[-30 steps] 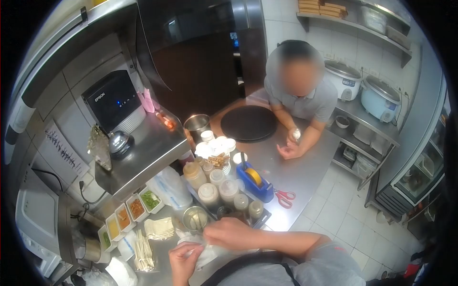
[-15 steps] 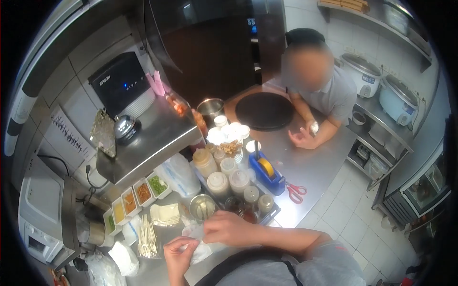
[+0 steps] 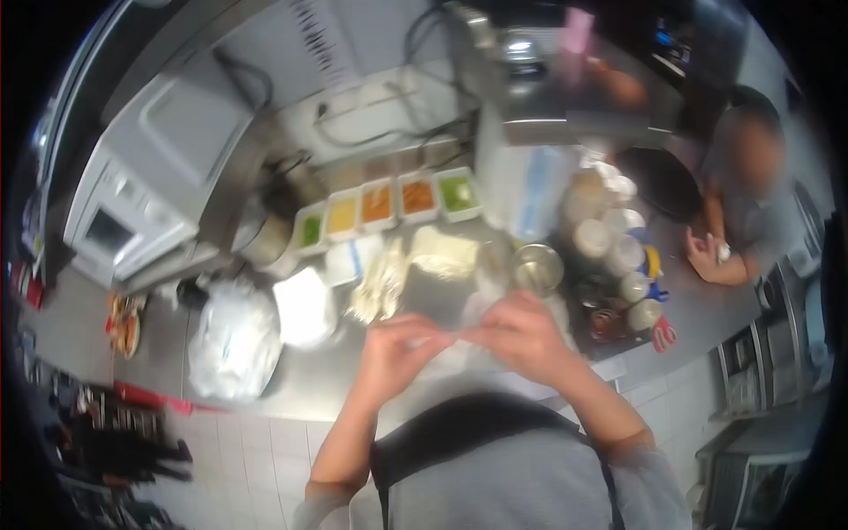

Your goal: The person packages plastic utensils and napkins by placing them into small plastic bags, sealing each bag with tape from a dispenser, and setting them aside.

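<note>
Over the steel counter, my left hand [image 3: 397, 353] and my right hand [image 3: 526, 340] meet at the fingertips, both closed in a pinch. Blur hides what is between the fingers. Thin whitish, see-through plastic [image 3: 481, 305] shows behind and below them. Just beyond my right hand stands a metal cup [image 3: 538, 268]. Wrapped utensils [image 3: 380, 281] lie past my left hand, beside a stack of pale napkins [image 3: 444, 253].
White tubs of chopped toppings [image 3: 376, 205] line the back. Sauce bottles [image 3: 594, 237] and red-handled scissors [image 3: 664, 334] are on the right, where a co-worker [image 3: 751, 185] leans. A filled plastic bag [image 3: 237, 340] and a white appliance [image 3: 155, 177] are on the left.
My view has swung left, so the counter's left end and the floor behind it show. My hands have come together, fingertips meeting. The co-worker stays at the counter.
</note>
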The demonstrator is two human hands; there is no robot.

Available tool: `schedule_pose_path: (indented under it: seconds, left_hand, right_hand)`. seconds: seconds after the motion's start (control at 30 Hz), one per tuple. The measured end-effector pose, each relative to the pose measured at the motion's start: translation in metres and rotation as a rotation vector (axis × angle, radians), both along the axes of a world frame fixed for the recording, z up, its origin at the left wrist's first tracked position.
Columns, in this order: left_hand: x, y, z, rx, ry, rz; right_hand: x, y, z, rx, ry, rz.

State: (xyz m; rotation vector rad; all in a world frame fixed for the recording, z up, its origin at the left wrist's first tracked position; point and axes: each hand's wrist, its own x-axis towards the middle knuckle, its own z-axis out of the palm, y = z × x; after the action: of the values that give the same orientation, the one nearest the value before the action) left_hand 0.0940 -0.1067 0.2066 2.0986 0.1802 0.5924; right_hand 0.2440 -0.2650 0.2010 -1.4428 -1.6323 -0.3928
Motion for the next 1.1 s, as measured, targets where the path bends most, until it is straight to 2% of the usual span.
schedule_pose_path:
  seconds: [0.03,0.27,0.37,0.4,0.43,0.47,0.57,0.63,0.67,0.73,0.77,0.83,0.87,0.93,0.97,1.03,1.07,1.1]
  left_hand:
    - [-0.027,0.017,-0.002,-0.017,0.007,0.068]
    - [-0.086,0.073,-0.006,0.052,-0.046,0.047]
    - [-0.113,0.096,-0.006,0.172,-0.014,0.094]
    - [-0.120,0.102,-0.007,0.196,-0.005,0.046]
    - [-0.130,0.110,-0.008,0.216,0.005,-0.008]
    - [-0.141,0.117,-0.008,0.231,0.019,0.029]
    - [-0.170,0.137,-0.017,0.300,0.112,-0.043]
    - [-0.200,0.167,-0.036,0.196,0.106,0.139]
    - [-0.215,0.185,-0.042,0.154,0.089,0.321]
    - [-0.254,0.232,-0.060,0.048,0.112,0.682]
    - [-0.269,0.251,-0.059,-0.088,0.080,0.848]
    - [-0.306,0.303,-0.083,-0.090,-0.095,0.918]
    - [-0.321,0.321,-0.085,-0.163,-0.023,0.933]
    - [-0.339,0.352,-0.100,0.177,0.344,1.142]
    - [-0.331,0.357,-0.103,0.164,0.345,1.104]
    - [-0.311,0.361,-0.104,0.724,0.464,1.127]
    - [-0.301,0.367,-0.118,0.494,0.525,1.040]
    - [-0.290,0.367,-0.138,0.484,0.518,1.004]
  right_hand:
    - [-0.022,0.021,-0.001,-0.008,0.009,0.012]
    - [-0.084,0.080,0.000,-0.047,0.063,0.065]
    - [-0.109,0.106,0.001,-0.214,0.149,0.058]
    - [-0.115,0.114,-0.003,-0.274,0.197,0.080]
    - [-0.119,0.118,-0.006,-0.385,0.308,0.139]
    - [-0.123,0.123,-0.010,-0.505,0.413,0.189]
    - [-0.131,0.139,-0.021,-0.562,0.339,0.291]
    - [-0.124,0.142,-0.028,-0.651,0.330,0.229]
    - [-0.120,0.141,-0.032,-0.736,0.327,0.156]
    - [-0.110,0.137,-0.046,-0.739,0.364,0.085]
    - [-0.107,0.135,-0.051,-0.737,0.401,0.021]
    - [-0.102,0.130,-0.059,-0.765,0.440,-0.040]
    - [-0.101,0.128,-0.062,-0.794,0.479,-0.088]
    - [-0.101,0.127,-0.070,-0.808,0.465,-0.110]
    - [-0.100,0.126,-0.074,-0.814,0.441,-0.112]
    - [-0.099,0.129,-0.084,-0.820,0.410,-0.114]
    - [-0.100,0.132,-0.090,-0.819,0.371,-0.075]
    - [-0.100,0.135,-0.096,-0.819,0.380,-0.068]
